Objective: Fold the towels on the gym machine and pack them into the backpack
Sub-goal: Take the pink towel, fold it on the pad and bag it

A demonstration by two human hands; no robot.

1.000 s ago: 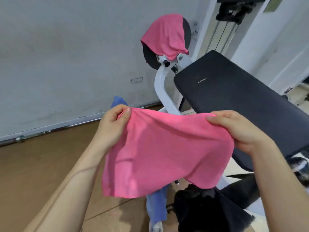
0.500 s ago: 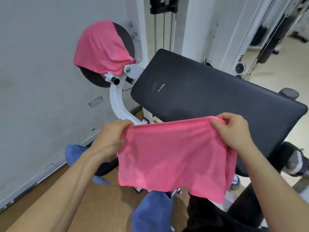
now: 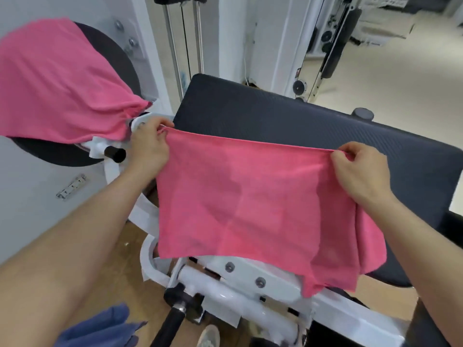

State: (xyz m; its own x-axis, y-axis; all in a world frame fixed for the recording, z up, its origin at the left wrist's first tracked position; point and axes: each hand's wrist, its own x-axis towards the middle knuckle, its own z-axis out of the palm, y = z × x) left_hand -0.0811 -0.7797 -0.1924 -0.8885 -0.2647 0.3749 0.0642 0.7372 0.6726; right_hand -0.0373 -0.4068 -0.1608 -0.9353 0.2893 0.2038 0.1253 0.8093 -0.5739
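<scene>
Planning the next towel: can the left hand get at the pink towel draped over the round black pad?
Likely, once freed: the left hand pinches the stretched pink towel, but the draped pink towel hangs right beside it, unobstructed.

Blue towel half off bottom edge

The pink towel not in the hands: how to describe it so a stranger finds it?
Left of the large black bench pad, a round black pad sits on the white frame. The pink towel drapes over that round pad. The other pink towel hangs stretched between left hand and right hand.
</scene>
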